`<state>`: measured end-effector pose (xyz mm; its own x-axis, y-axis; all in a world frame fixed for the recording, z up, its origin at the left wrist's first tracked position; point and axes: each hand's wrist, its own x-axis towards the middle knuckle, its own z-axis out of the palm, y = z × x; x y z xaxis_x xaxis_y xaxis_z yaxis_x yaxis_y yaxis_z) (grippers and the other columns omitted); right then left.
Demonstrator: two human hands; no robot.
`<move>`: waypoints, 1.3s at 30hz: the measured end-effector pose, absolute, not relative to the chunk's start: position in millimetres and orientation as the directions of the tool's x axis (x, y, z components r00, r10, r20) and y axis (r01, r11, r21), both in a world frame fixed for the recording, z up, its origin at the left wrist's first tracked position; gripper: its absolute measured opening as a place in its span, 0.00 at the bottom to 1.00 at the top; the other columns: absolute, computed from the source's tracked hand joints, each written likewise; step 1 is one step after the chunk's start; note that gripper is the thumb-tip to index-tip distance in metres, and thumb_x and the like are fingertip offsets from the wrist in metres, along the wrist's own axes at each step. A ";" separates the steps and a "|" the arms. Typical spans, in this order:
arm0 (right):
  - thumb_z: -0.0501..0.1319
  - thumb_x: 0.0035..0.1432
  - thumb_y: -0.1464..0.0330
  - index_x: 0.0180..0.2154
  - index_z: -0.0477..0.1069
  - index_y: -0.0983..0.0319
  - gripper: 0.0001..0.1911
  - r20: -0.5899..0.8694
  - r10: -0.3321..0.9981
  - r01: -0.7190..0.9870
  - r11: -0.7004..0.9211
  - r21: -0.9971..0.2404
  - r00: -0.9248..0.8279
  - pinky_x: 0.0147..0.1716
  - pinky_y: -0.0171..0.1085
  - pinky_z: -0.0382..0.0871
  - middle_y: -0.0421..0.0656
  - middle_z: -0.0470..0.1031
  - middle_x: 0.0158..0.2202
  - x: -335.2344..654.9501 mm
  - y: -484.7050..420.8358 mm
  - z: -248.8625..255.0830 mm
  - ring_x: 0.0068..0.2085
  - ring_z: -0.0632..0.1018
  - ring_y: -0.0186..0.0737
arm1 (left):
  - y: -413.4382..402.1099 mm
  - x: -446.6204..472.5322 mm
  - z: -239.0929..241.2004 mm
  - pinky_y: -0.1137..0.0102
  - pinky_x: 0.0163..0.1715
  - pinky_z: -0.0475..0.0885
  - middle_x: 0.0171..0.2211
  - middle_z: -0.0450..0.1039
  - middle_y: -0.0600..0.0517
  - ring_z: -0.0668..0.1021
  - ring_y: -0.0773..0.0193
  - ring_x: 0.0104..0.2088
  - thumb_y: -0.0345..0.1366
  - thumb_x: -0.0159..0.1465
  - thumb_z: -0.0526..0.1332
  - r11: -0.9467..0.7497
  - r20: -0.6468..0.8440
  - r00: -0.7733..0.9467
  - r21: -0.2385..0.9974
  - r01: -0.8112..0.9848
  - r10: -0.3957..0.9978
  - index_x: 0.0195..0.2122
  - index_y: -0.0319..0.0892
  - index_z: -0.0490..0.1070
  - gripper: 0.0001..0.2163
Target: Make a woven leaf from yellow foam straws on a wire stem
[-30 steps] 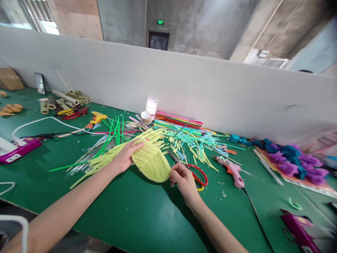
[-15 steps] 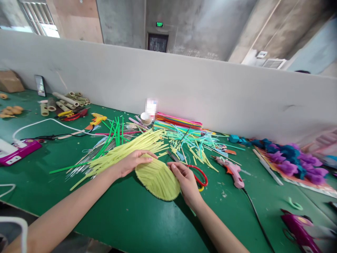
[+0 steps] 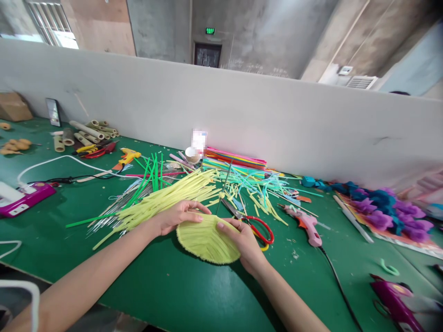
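A flat yellow leaf-shaped piece made of glued straws [image 3: 206, 240] lies on the green table [image 3: 166, 286]. My left hand [image 3: 180, 215] rests on its far left edge with fingers stretched flat over it. My right hand [image 3: 244, 243] presses on its right side, fingers laid over the edge. Just behind the piece lies a long bundle of yellow straws [image 3: 162, 198]. Red-handled scissors [image 3: 256, 227] lie right beside my right hand.
A pink glue gun [image 3: 306, 225] with a black cord lies to the right. Loose green, teal and pink straws [image 3: 242, 182] are heaped behind. A yellow glue gun [image 3: 128, 155], bamboo tubes [image 3: 86, 131], a purple device [image 3: 24, 196] sit left; purple-blue paper flowers [image 3: 384, 207] right.
The yellow piece was tilted up in my hands, then came down flat on the table nearer to me. My right hand let go of a pinch at its tip and now presses on it.
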<state>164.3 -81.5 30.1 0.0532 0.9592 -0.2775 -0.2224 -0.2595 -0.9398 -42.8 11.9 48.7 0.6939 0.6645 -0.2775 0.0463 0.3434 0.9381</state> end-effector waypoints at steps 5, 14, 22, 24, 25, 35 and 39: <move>0.73 0.44 0.53 0.34 0.80 0.63 0.21 -0.266 0.962 -0.142 -0.256 -0.956 0.061 0.32 0.37 0.71 0.44 0.81 0.31 162.8 -81.8 31.0 0.32 0.79 0.43 | 9.3 -41.5 49.3 0.71 0.39 0.72 0.40 0.81 0.48 0.81 0.58 0.39 0.41 0.53 0.72 0.262 -0.305 0.686 0.950 0.169 0.660 0.41 0.42 0.79 0.16; 0.72 0.45 0.52 0.29 0.80 0.62 0.19 -0.229 0.972 -0.029 -0.228 -0.973 0.052 0.26 0.33 0.65 0.41 0.79 0.26 159.4 -83.2 33.4 0.27 0.75 0.38 | 6.9 -41.9 46.0 0.73 0.34 0.69 0.32 0.81 0.51 0.79 0.61 0.33 0.45 0.52 0.72 0.136 -0.280 0.690 0.957 0.257 0.667 0.34 0.43 0.81 0.13; 0.73 0.44 0.54 0.29 0.80 0.62 0.18 -0.237 0.971 -0.062 -0.236 -0.970 0.017 0.26 0.34 0.65 0.41 0.79 0.26 161.4 -83.5 33.0 0.26 0.75 0.37 | 6.2 -40.9 48.8 0.73 0.30 0.66 0.28 0.79 0.52 0.76 0.64 0.29 0.44 0.51 0.72 0.156 -0.293 0.682 0.954 0.256 0.670 0.28 0.41 0.80 0.11; 0.73 0.44 0.54 0.29 0.79 0.62 0.18 -0.248 0.969 -0.078 -0.247 -0.966 -0.003 0.26 0.34 0.65 0.41 0.80 0.26 161.1 -84.0 33.5 0.25 0.75 0.37 | 6.9 -41.6 50.4 0.73 0.29 0.66 0.26 0.78 0.53 0.75 0.65 0.28 0.43 0.50 0.73 0.159 -0.308 0.677 0.948 0.275 0.668 0.27 0.41 0.79 0.11; 0.73 0.44 0.53 0.29 0.79 0.62 0.19 -0.252 0.968 -0.087 -0.252 -0.964 -0.012 0.26 0.34 0.65 0.41 0.80 0.26 161.0 -84.3 34.0 0.25 0.76 0.37 | 7.2 -42.0 51.2 0.73 0.29 0.66 0.25 0.78 0.53 0.75 0.65 0.27 0.43 0.49 0.73 0.167 -0.314 0.677 0.947 0.275 0.665 0.26 0.41 0.79 0.11; 0.73 0.45 0.53 0.29 0.78 0.63 0.20 -0.253 0.967 -0.061 -0.254 -0.965 -0.028 0.25 0.31 0.63 0.40 0.79 0.25 163.5 -83.4 37.2 0.24 0.74 0.33 | 11.3 -45.0 48.5 0.73 0.28 0.69 0.26 0.78 0.53 0.76 0.66 0.26 0.39 0.46 0.75 0.262 -0.304 0.709 0.950 0.171 0.636 0.24 0.39 0.77 0.11; 0.73 0.43 0.54 0.29 0.78 0.64 0.20 -0.271 0.962 -0.086 -0.274 -0.958 -0.044 0.24 0.31 0.63 0.40 0.78 0.24 164.7 -82.7 37.2 0.24 0.74 0.33 | 12.4 -45.4 45.8 0.73 0.28 0.69 0.26 0.77 0.53 0.76 0.67 0.25 0.39 0.46 0.75 0.277 -0.302 0.718 0.948 0.157 0.627 0.24 0.38 0.76 0.12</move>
